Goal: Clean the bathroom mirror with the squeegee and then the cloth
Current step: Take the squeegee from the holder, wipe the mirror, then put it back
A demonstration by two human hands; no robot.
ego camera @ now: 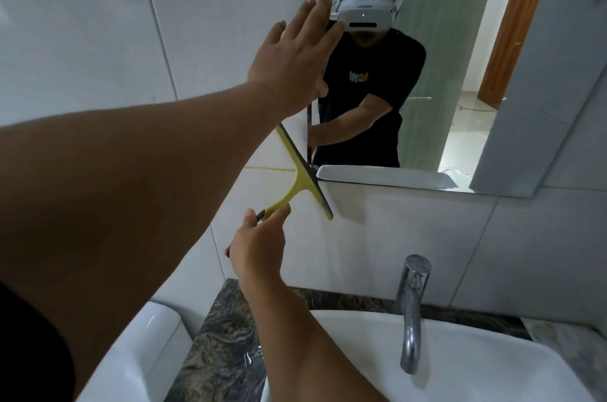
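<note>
Dim, cool indoor light. Brightest patch: doorway floor reflected in frameless wall mirror [460, 79]. Wide-angle bending at edges. Near forearm soft, dark; mild overall blur.

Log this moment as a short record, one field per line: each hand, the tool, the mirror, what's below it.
left hand: open, fingers spread, flat at the mirror's left edge
right hand: closed on the squeegee handle
squeegee: yellow, blade tilted, at the mirror's lower left corner, partly over the wall tile
mirror: on the tiled wall, reflects the person
faucet: chrome, over a white sink
cloth: not in view
</note>
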